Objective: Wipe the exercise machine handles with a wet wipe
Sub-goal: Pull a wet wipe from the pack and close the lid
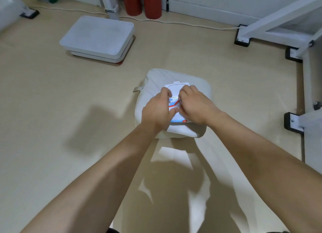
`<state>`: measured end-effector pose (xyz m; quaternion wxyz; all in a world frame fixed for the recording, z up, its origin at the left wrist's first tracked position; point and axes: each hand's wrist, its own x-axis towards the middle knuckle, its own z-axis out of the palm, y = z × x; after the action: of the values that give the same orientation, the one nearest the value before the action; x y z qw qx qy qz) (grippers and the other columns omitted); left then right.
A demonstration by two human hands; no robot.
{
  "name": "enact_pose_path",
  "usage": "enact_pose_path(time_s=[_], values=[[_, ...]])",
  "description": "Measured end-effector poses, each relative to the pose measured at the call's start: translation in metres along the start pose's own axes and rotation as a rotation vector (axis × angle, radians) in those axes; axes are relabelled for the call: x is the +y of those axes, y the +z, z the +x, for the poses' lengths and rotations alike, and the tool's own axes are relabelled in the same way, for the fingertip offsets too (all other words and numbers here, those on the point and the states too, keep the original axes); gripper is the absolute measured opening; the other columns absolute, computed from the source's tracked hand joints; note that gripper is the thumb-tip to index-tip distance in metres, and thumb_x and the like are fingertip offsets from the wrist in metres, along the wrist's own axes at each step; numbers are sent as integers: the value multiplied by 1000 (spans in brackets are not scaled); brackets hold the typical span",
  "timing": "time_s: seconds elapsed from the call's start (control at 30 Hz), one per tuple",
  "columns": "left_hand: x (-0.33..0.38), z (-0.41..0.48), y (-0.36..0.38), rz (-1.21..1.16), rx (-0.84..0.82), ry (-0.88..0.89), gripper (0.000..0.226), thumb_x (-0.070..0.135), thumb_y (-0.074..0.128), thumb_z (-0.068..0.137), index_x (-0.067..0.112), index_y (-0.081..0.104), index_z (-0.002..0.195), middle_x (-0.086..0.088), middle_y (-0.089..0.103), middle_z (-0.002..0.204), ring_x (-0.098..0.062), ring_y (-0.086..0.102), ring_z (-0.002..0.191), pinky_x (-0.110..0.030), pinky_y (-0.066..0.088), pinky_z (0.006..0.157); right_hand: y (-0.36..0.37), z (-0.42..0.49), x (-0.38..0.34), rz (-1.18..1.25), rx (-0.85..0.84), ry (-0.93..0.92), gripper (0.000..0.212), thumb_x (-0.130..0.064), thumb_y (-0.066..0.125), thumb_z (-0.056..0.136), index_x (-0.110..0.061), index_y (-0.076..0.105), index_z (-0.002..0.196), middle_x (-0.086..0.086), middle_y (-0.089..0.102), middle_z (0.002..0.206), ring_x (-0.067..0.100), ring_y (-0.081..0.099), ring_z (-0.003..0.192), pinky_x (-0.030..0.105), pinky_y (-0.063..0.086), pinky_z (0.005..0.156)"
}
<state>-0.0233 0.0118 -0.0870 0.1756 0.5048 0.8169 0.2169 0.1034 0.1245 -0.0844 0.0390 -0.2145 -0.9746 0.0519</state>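
Currently, white-blue-red plastic wet-wipe pack point(176, 89) laid atop cream padded cushion point(156, 79). Pack edge gripped by left hand point(157, 109); flap area pinched by right hand point(195, 107). Judged light, squashy, slippery: hold at sides advised.

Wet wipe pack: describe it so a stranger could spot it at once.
In the middle of the beige floor lies an off-white cushion. On top of it sits the wet wipe pack, held by the left hand and right hand. Its blue and red print sets it apart from the plain cushion and the white platform behind.
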Motion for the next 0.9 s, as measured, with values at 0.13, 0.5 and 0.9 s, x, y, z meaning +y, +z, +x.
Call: enact_pose_path(time_s=[0.13, 0.5, 0.9], values=[[1, 3, 3, -36, -48, 70, 45, 35, 57, 82, 31, 56, 127, -3, 59, 113, -27, 57, 106, -45, 48, 90, 11, -6, 2, 37, 107, -6, 18, -13, 55, 84, 2, 57, 94, 22, 55, 95, 37, 51, 82, 49, 49, 62], [14, 1, 4, -79, 46, -72, 21, 33, 56, 87, 18, 47, 74, 5, 55, 75, -22, 50, 72, -47, 46, 88, 25, -15, 4, 113, 289, 37, 8, -8, 48, 86, -2, 54, 84, 18, 55, 89, 35, 51, 71, 45, 46, 59], [15, 6, 15, 230, 79, 35, 19, 23, 53, 96, 22, 72, 96, 5, 63, 111, -26, 66, 82, -60, 19, 114, 32, -21, 3, 178, 309, 93, 18, -18, 43, 90, -5, 56, 87, 13, 57, 93, 31, 55, 74, 39, 47, 59]])
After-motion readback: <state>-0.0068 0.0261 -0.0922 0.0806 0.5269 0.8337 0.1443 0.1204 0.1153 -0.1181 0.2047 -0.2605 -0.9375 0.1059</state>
